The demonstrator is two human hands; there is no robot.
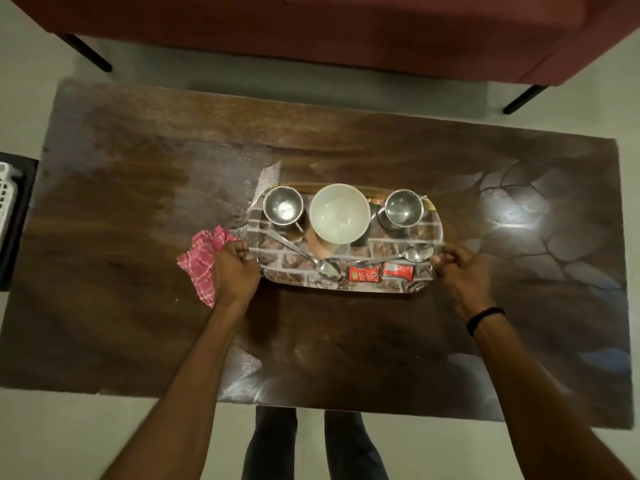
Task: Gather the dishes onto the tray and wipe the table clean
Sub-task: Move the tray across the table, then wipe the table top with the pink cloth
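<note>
A brick-patterned tray point(381, 285) sits in the middle of the dark wooden table point(138, 341). It carries a white bowl point(339, 213), two steel cups point(283, 206) point(403, 207), two spoons point(311, 256) point(401, 256) and two red sachets point(363, 274) point(398, 271). My left hand point(235, 268) grips the tray's left edge, with a pink checked cloth point(202, 261) bunched under it. My right hand point(460, 268) grips the tray's right edge.
A red sofa point(346, 29) with black legs stands beyond the table's far edge. A white basket point(7, 192) sits on a dark stand at the far left. Pale floor surrounds the table, and my legs point(311, 445) stand at its near edge.
</note>
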